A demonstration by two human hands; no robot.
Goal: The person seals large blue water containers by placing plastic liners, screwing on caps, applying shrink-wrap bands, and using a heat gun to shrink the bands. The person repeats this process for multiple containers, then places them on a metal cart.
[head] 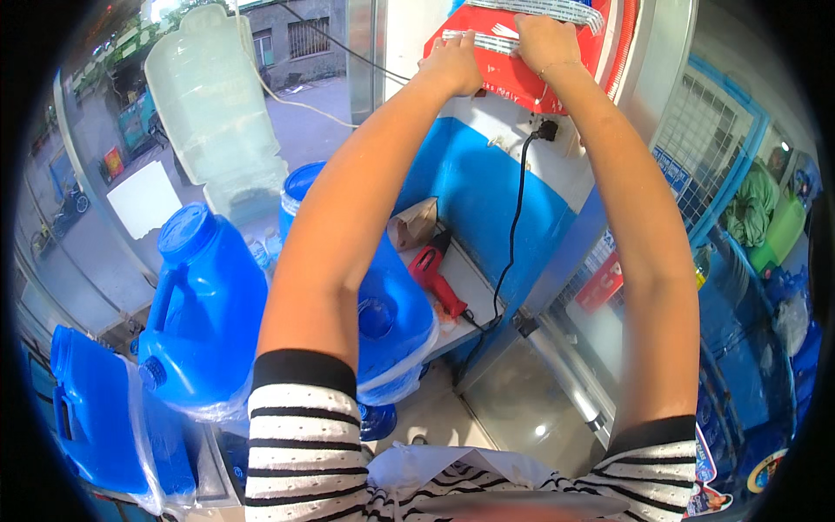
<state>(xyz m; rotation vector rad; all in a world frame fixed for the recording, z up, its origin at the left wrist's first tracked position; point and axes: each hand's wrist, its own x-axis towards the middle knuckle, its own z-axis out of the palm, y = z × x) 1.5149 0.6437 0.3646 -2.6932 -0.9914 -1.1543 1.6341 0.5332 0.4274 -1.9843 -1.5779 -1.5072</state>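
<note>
Both of my arms reach up to a red sheet with white printing point(505, 81) on the white wall. My left hand point(453, 64) lies against the sheet's left part, fingers over a white strip with small dark print point(490, 42); whether it grips anything is unclear. My right hand point(549, 44) is bent at the sheet's upper right, beside a white fork shape point(503, 31); its fingertips are partly hidden. A second printed strip point(554, 9) runs above my right hand. Below the sheet, a black plug point(546, 130) with a black cord is at the wall.
A red heat gun point(436, 274) lies on a white ledge point(466, 326) beside a brown paper bag point(415, 225). Blue plastic jugs point(209, 313) stand at the left, some in clear wrap. Glass panes point(85, 261) are at the left; a metal door handle point(567, 378) is at lower right.
</note>
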